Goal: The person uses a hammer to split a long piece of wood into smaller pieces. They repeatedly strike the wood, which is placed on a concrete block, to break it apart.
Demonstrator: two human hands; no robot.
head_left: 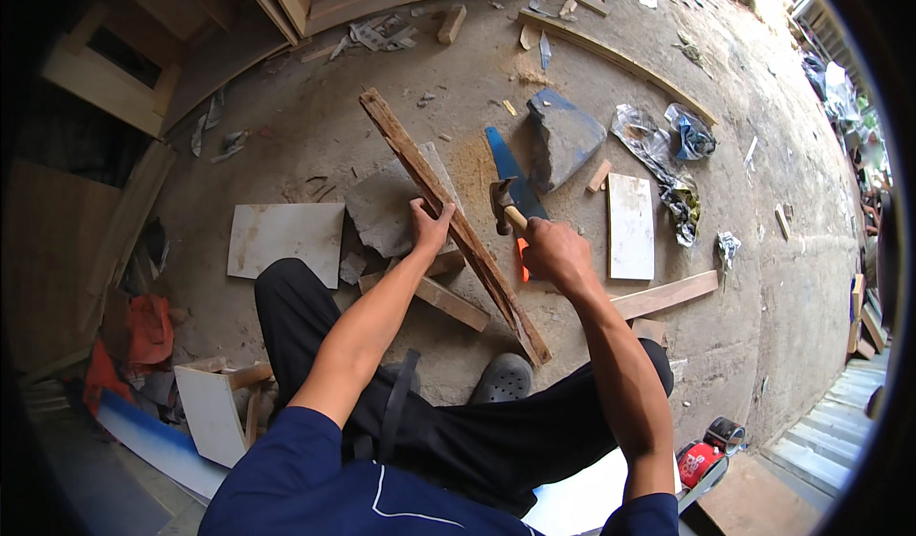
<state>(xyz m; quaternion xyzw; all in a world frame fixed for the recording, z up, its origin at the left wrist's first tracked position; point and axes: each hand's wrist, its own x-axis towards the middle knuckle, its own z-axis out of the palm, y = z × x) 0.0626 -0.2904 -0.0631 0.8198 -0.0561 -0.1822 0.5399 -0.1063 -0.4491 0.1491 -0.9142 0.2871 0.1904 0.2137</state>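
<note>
The floor [754, 250] is bare, grey-brown concrete, dusty and stained, strewn with scraps and paper; sawdust [469, 168] lies over it near the centre of the frame. A rough, weathered plank [477, 254] slants across the centre, from upper left to lower right, crossing above a grey slab [377, 213]; the left hand [431, 225] is clamped on its edge near the middle, thumb and fingers around it; the right hand [557, 252], right of centre, is closed around the handle of a hammer [509, 213], whose head shows to the right of the plank.

A saw [515, 181] with blue blade and orange grip lies beneath the hammer in the view; a stone block [565, 140] sits just beside it, farther up; white boards lie on both sides, one left of centre [286, 240], one right [631, 227]; crumpled plastic [641, 137] is at upper right of these.

Wooden furniture [103, 89] fills the upper left; an orange cloth [150, 329] hangs at the lower left, near a white box [210, 417]; corrugated sheeting [828, 417] edges the lower right, with a red roll [699, 463] nearer the bottom; daylight brightens the upper right.
</note>
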